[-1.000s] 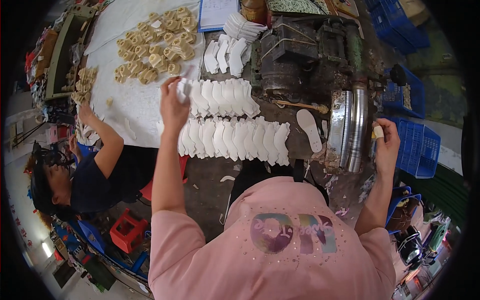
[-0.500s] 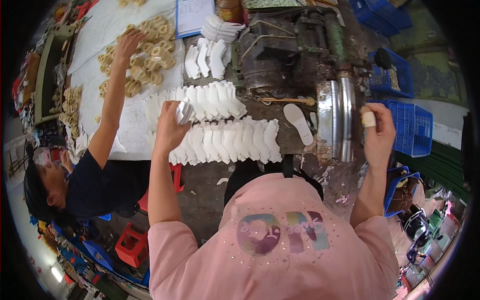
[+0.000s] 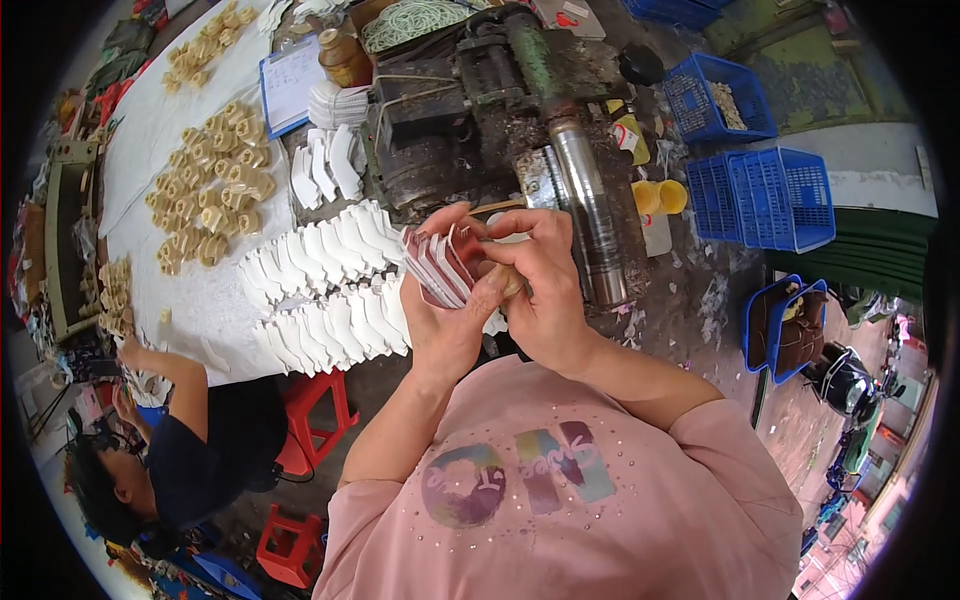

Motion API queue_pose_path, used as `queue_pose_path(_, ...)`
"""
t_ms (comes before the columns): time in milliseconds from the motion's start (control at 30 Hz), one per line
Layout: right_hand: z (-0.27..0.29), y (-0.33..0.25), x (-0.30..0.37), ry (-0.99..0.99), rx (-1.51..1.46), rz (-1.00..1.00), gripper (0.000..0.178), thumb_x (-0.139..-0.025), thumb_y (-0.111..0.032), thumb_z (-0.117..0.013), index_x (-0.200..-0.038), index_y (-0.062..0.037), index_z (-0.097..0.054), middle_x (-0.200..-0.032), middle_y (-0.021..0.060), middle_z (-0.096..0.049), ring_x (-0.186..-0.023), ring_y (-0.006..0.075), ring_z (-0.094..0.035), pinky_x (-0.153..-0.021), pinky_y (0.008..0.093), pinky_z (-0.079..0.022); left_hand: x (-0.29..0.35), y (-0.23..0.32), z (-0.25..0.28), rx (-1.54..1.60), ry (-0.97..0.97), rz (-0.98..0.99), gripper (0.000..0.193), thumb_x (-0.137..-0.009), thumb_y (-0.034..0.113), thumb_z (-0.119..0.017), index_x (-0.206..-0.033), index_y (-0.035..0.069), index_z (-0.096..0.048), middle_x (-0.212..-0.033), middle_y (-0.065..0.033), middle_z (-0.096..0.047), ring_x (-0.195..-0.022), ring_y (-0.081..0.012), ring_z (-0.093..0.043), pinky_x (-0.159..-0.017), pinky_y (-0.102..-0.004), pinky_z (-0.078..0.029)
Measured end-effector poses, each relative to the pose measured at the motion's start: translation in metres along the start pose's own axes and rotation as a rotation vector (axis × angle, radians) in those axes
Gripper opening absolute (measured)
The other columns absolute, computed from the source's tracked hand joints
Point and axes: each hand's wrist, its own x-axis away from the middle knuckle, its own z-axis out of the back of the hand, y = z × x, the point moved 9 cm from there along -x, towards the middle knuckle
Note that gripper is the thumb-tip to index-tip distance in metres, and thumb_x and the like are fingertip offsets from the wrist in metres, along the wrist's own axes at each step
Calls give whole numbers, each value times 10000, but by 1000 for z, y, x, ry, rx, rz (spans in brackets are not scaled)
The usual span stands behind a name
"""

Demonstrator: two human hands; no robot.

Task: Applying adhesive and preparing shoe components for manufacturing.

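In front of my chest, my left hand (image 3: 440,330) is closed round a small stack of bent pieces (image 3: 436,270) with white edges and reddish faces. My right hand (image 3: 548,290) meets it from the right, thumb and fingertips pinched on the stack's right side; a beige wrap shows on one of its digits. Just left of my hands, white angled pieces overlap in a back row (image 3: 318,250) and a front row (image 3: 335,325) on the table. My hands partly cover the right ends of these rows.
Behind my hands stands a dark, greasy machine (image 3: 430,125) with a shiny steel roller (image 3: 592,205). Beige parts (image 3: 215,185) lie heaped on white cloth (image 3: 130,180). A co-worker (image 3: 190,440) sits at left near red stools (image 3: 315,420). Blue crates (image 3: 790,200) stand at right.
My left hand has come right from the white rows with the stack, and my right hand has come left from beside the roller to meet it. The co-worker's arm has drawn back from the beige parts.
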Motion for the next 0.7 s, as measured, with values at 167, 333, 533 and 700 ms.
queue_pose_path(167,8,9,3,25,-90,-21,131,-768,-46,-611,-895,-56,-578,-976,94,-522,-935,286,-453,-810,385,-353,6,-3,-4,-156,76,-65,643,-789,184,-732,-1279,-11,-365,-1018,-59,-526,-907,-115,-538,-785,-257,-465)
queue_pose_path(333,42,20,-7,-52,-282,-110,105,-782,-14,-565,-878,-44,-532,-972,111,-548,-873,277,-511,-805,355,-385,-8,-11,12,-59,257,148,493,-783,53,-667,-1212,-6,-431,-906,-53,-545,-734,-107,-576,-595,-240,-489)
queue_pose_path(533,125,90,-44,-291,257,-273,31,-829,-45,-532,-860,-42,-530,-786,63,-584,-727,198,-572,-708,343,-434,-15,-31,28,-802,-28,120,495,-736,27,-668,-1191,37,-473,-901,-77,-549,-860,-209,-576,-742,-331,-489)
queue_pose_path(700,90,116,-15,-528,421,-253,107,-768,-33,-541,-853,-88,-577,-837,111,-614,-866,285,-567,-869,382,-296,-4,-51,-56,-1053,-462,20,645,-644,-29,-708,-1230,54,-453,-1222,-169,-390,-1071,-364,-491,-899,-409,-452)
